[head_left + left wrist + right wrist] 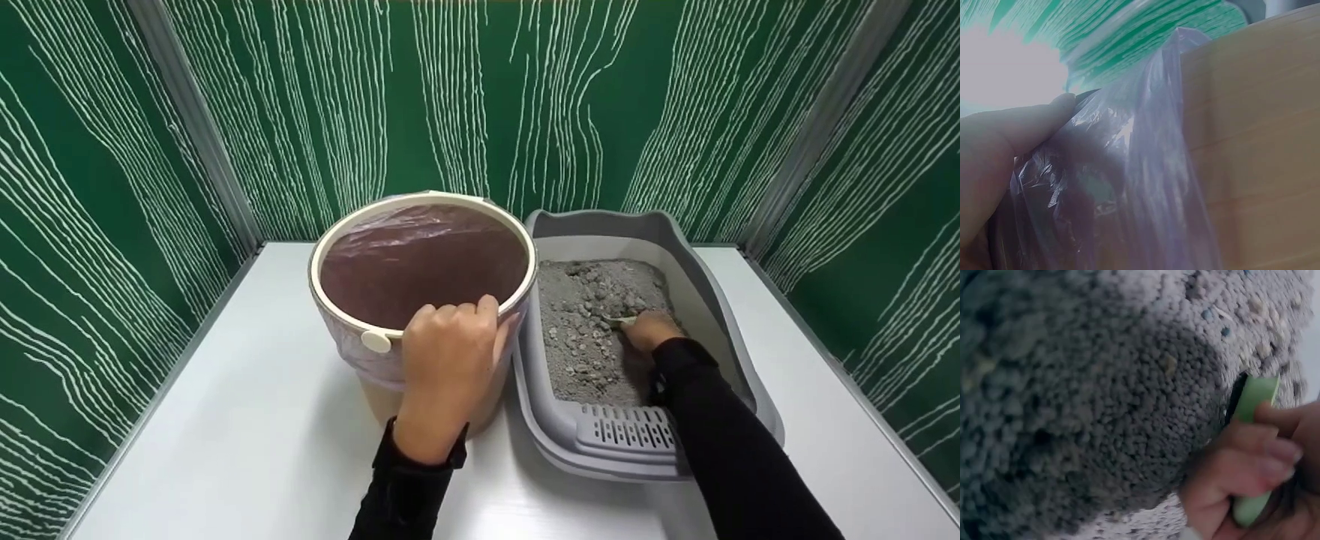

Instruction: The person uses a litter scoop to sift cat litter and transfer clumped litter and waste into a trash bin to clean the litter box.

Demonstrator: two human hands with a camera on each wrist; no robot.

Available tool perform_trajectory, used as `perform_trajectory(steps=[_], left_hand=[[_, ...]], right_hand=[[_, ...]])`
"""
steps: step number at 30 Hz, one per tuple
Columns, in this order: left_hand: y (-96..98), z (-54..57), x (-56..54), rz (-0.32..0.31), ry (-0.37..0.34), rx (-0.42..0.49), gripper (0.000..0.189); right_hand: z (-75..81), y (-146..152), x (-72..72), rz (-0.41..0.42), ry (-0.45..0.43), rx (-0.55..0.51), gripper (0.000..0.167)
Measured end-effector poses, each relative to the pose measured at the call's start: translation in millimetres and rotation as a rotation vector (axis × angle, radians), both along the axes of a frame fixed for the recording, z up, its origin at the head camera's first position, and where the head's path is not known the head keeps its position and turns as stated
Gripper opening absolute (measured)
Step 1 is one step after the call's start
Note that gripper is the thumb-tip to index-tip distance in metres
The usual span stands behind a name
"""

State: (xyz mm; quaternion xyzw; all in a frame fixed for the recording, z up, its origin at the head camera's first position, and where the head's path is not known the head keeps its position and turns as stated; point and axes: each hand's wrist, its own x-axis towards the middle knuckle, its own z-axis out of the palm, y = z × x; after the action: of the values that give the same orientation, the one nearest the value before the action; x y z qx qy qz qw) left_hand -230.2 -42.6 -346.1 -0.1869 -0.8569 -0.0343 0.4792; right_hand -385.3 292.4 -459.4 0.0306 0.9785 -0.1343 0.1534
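Right sleeve (739, 442) overhangs tray (555, 420) | left grip (450, 352) clasping bin (317, 266) | right grip (651, 330) clasping green handle (1255, 398)

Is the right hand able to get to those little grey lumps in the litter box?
Probably yes. The right hand is inside the litter box, holding a green handle, and nothing shows between it and the grey lumps to its left. The left hand grips the bucket's rim, out of the way.

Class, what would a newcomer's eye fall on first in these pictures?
Likely the lined bin, left of centre in the head view, with the left grip on its rim. To its right, the right grip holds a green handle in the grey tray of granules. Behind both rises a green wall streaked with pale lines.
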Motion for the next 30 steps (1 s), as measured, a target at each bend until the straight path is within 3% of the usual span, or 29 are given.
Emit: perform_trajectory(steps=[3, 7, 10, 17, 25, 30], left_hand=[[0.4, 1.0, -0.6, 0.001, -0.001, -0.003, 0.038], [0.1, 1.7, -1.2, 0.006, -0.002, -0.008, 0.038], [-0.1, 1.2, -1.3, 0.0, -0.008, -0.006, 0.039], [-1.1, -1.1, -1.4, 0.0, -0.009, -0.004, 0.04], [-1.8, -2.1, -2.2, 0.003, -0.001, -0.012, 0.039], [-1.4, -2.0, -2.6, 0.005, 0.004, -0.017, 0.039]], right_hand=[[-4.8, 6, 0.7, -0.051, 0.041, -0.115, 0.055], [-9.5, 10, -1.0, -0.089, 0.101, -0.215, 0.046], [-11.5, 11, -2.3, -0.114, 0.13, -0.238, 0.043], [-10.6, 11, -0.8, -0.147, 0.158, -0.277, 0.06], [-4.4, 9, 1.1, -0.162, 0.384, -0.326, 0.044], [1.7, 7, 1.9, -0.169, 0.439, -0.314, 0.043]])
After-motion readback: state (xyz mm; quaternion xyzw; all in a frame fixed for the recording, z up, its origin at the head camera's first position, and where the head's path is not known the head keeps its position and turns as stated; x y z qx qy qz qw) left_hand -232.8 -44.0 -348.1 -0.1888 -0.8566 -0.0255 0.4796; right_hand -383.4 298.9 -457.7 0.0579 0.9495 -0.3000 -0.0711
